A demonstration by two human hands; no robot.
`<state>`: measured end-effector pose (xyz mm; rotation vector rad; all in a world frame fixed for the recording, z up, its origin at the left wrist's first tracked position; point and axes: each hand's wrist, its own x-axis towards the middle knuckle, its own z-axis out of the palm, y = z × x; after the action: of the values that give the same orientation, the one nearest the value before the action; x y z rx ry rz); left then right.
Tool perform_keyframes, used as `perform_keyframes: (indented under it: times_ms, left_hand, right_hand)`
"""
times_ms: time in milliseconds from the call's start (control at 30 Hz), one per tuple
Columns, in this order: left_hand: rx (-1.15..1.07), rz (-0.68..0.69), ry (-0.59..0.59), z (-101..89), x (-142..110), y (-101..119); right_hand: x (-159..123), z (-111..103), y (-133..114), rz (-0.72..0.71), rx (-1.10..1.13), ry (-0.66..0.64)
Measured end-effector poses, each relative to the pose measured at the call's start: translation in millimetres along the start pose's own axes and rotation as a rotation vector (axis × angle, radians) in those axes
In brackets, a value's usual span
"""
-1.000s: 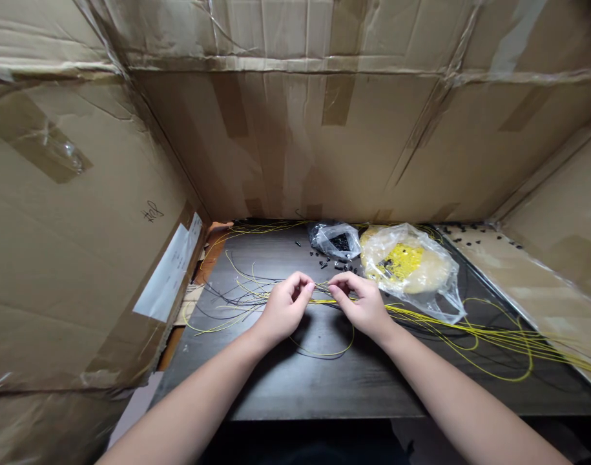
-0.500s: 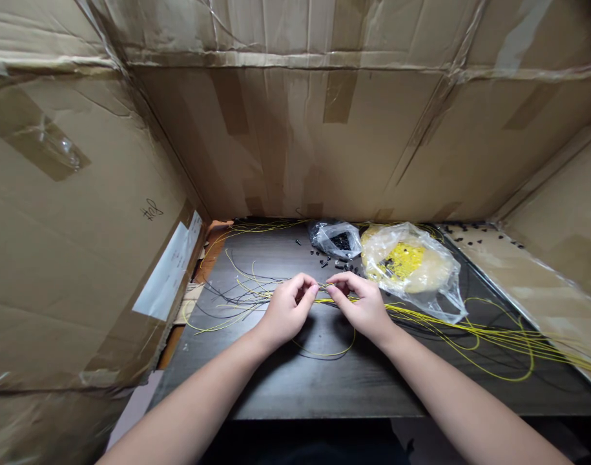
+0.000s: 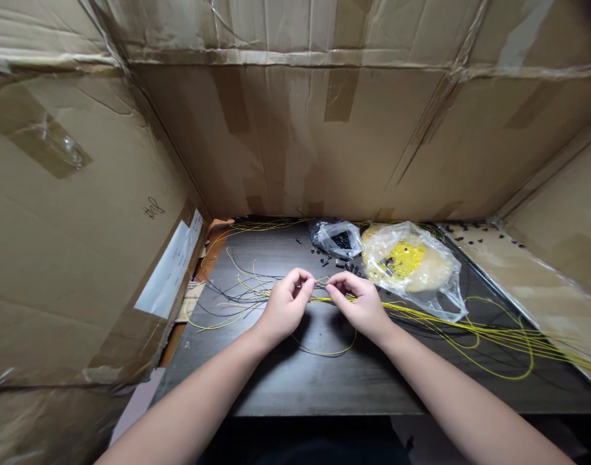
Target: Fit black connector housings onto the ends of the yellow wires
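Note:
In the middle of the head view, my left hand [image 3: 286, 309] pinches a thin wire between thumb and fingertips. My right hand [image 3: 360, 302] faces it a short gap away, its thumb and fingers also closed on the thin wire; the exact ends are too small to make out. A yellow and dark loop of wire [image 3: 327, 354] curves below, between the two hands. Behind and under them lies a bundle of yellow wires [image 3: 431, 318], running off to the right. Its yellow and black ends [image 3: 237, 298] fan out at the left.
Beyond my hands stand a clear bag of black parts [image 3: 341, 241] and a larger plastic bag of yellow parts [image 3: 405, 263]. Loose black pieces [image 3: 325, 263] are scattered by the bags. Tall cardboard walls [image 3: 295, 148] enclose the dark table [image 3: 270, 394] at the back and sides.
My fingertips have shifted only slightly, drawing nearer and then a little apart. Both hands stay pinched, and the bags and wire bundle keep their places.

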<state>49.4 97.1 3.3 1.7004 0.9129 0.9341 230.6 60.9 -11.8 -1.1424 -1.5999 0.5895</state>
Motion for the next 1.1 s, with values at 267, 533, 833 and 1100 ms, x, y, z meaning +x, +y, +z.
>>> perform_keyframes:
  times_ms: [267,533,833,1100]
  left_hand:
    - [0.017,0.01,-0.018,1.8,-1.4,2.4]
    - [0.124,0.091,-0.009,2.7,-3.0,3.2]
    - [0.198,0.141,-0.014,1.7,-3.7,0.1]
    - [0.307,0.205,-0.022,1.4,-6.2,1.5]
  right_hand:
    - [-0.1,-0.6,-0.6,-0.025,0.003,0.012]
    - [-0.7,-0.6,-2.4,-0.11,-0.082,0.049]
    - [-1.1,-1.1,-0.9,-0.113,-0.11,0.048]
    - [0.0,-2.2,0.8,-0.133,-0.093,0.039]
